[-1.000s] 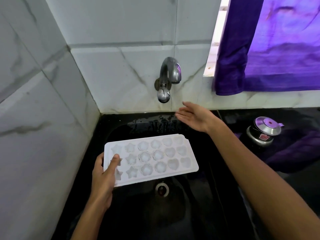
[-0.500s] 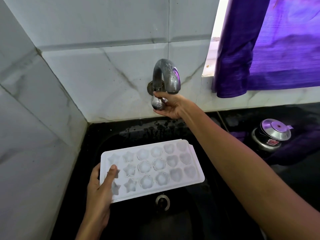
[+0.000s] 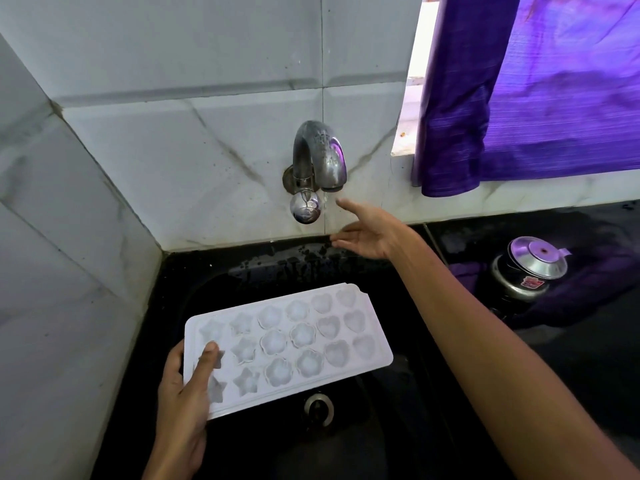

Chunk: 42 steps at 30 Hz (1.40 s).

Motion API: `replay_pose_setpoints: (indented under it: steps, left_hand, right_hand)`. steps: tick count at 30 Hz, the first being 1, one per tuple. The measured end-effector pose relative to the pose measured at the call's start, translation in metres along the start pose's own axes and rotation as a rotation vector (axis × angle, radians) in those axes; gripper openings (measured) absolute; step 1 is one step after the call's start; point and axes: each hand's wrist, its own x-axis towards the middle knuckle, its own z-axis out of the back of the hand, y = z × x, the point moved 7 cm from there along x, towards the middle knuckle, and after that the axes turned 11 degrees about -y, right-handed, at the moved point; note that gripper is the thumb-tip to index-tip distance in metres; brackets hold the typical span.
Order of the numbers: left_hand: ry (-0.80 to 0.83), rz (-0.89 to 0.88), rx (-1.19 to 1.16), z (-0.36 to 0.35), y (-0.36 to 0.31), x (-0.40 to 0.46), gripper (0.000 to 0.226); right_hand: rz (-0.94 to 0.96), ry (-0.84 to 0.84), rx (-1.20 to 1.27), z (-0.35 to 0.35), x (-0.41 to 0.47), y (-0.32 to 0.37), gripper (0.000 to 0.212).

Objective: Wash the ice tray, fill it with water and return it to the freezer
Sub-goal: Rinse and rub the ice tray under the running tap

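The white plastic ice tray point(image 3: 289, 348), moulded with star, flower and heart cavities, is held level over the black sink point(image 3: 398, 427), above the drain point(image 3: 318, 408). The left hand point(image 3: 183, 407) grips its near-left corner, thumb on top. The right hand point(image 3: 372, 232) is spread open, empty, just below the metal tap point(image 3: 320, 161). A thin stream leaves the spout. A steel-lidded pot point(image 3: 528, 268) stands on the dark tabletop point(image 3: 588, 358); a purple curtain point(image 3: 536, 91) hangs above.

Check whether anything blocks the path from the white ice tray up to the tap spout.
Nothing visible does. The white plastic ice tray, held by the left hand, sits below the metal tap spout; the open right hand hangs just right of it.
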Motion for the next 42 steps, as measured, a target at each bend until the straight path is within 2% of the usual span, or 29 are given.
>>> replay_pose_setpoints:
  steps: [5,8,10,13,15,17,22,27,34,36,39,40,42]
  left_hand:
    - [-0.016,0.004,-0.001,0.002,0.002,0.005,0.016]
    - [-0.028,-0.002,0.003,0.002,0.001,0.008,0.026]
    - [-0.037,-0.009,0.003,0.001,-0.001,0.010,0.024]
    - [-0.051,-0.016,-0.003,-0.001,-0.004,0.016,0.017]
    - [-0.058,-0.011,-0.013,-0.004,-0.006,0.021,0.019]
    - [-0.057,-0.010,-0.019,-0.007,-0.008,0.024,0.021]
    - [-0.020,-0.033,-0.032,-0.023,-0.012,0.023,0.021]
    - [-0.042,-0.046,-0.069,-0.027,-0.019,0.026,0.023]
    - [-0.017,-0.042,-0.091,-0.029,-0.017,0.030,0.021]
    - [-0.021,-0.043,-0.094,-0.033,-0.017,0.026,0.023]
    - [-0.056,-0.051,-0.102,-0.027,-0.017,0.028,0.028]
    - [-0.067,-0.049,-0.105,-0.023,-0.018,0.030,0.028]
    - [-0.076,-0.044,-0.109,-0.020,-0.016,0.033,0.028]
  right_hand:
    - [0.120,-0.170,0.010,0.042,-0.021,-0.038,0.053]
    - [0.281,-0.236,-0.172,0.049,-0.056,-0.056,0.045]
    - [0.476,-0.278,-0.392,0.044,-0.088,-0.063,0.050]
    - [0.784,-0.241,-0.915,0.018,-0.127,-0.084,0.066]
    - [0.872,-0.196,-1.221,0.003,-0.133,-0.100,0.079]
    - [0.879,-0.204,-1.350,-0.004,-0.127,-0.105,0.085]
    - [0.940,-0.218,-1.391,-0.021,-0.102,-0.093,0.095]
    - [1.105,0.054,-1.454,-0.042,-0.122,-0.103,0.090]
    - [1.000,-0.109,-1.462,-0.021,-0.110,-0.079,0.094]
    - [1.038,-0.037,-1.459,-0.030,-0.111,-0.079,0.094]
    - [1.126,0.158,-1.520,-0.036,-0.129,-0.099,0.088]
    - [1.121,0.176,-1.531,-0.031,-0.134,-0.104,0.088]
    - [1.076,0.100,-1.539,-0.015,-0.132,-0.102,0.090]
